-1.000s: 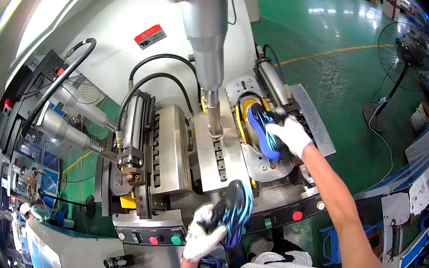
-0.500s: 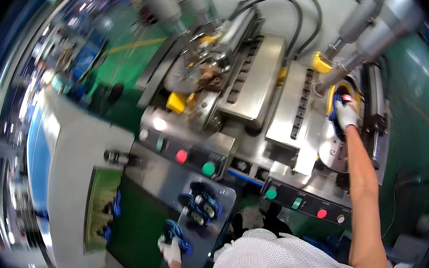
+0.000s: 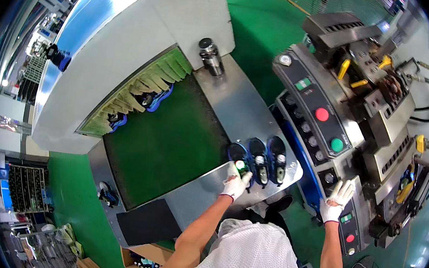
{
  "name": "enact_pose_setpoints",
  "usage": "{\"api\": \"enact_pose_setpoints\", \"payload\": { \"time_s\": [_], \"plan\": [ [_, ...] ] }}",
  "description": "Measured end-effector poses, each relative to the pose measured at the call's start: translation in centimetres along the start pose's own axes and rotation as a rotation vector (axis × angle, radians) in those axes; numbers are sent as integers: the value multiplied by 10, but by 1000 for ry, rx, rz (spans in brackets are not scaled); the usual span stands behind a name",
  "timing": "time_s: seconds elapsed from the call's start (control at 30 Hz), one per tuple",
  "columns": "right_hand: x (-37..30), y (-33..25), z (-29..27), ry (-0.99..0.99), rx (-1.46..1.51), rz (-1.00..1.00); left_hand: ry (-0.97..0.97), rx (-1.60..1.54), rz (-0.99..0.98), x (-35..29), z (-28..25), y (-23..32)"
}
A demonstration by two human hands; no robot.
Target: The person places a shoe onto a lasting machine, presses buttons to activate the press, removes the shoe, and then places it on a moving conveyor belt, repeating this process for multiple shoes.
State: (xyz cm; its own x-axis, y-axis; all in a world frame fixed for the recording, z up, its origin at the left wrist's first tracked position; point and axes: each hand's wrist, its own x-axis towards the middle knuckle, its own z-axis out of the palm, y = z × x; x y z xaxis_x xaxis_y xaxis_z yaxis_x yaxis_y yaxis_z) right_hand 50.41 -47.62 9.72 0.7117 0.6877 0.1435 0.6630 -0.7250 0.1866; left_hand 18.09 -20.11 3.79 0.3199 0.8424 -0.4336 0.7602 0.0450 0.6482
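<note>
Left hand point(image 3: 235, 180): at the near end of the leftmost shoe point(image 3: 237, 151) of three, standing in a row on the metal surface point(image 3: 244, 98) just right of the green belt point(image 3: 172, 140); cannot tell if its grip is closed. Right hand point(image 3: 337, 197): fingers extended, over a control panel point(image 3: 348, 228) farther right of the belt. Steel flask point(image 3: 212, 58): upright, just beyond the belt's far corner.

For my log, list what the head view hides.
Head view: dark grey control panel, partly covered by the white gloved right hand.
Same: row's leftmost dark blue shoe, partly covered by the white gloved left hand.
Same: two blue soled shoes, partly hidden by green fabric fringe.
</note>
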Motion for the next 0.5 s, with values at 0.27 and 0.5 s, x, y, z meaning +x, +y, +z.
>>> {"api": "enact_pose_setpoints", "payload": {
  "time_s": [0.27,0.5],
  "plan": [
    [15,-40,-79,-246,249,192,253,233,362,161,-188,-119],
    [-147,-41,-69,-557,124,389,508,560,254,346,-385,-101]
  ]
}}
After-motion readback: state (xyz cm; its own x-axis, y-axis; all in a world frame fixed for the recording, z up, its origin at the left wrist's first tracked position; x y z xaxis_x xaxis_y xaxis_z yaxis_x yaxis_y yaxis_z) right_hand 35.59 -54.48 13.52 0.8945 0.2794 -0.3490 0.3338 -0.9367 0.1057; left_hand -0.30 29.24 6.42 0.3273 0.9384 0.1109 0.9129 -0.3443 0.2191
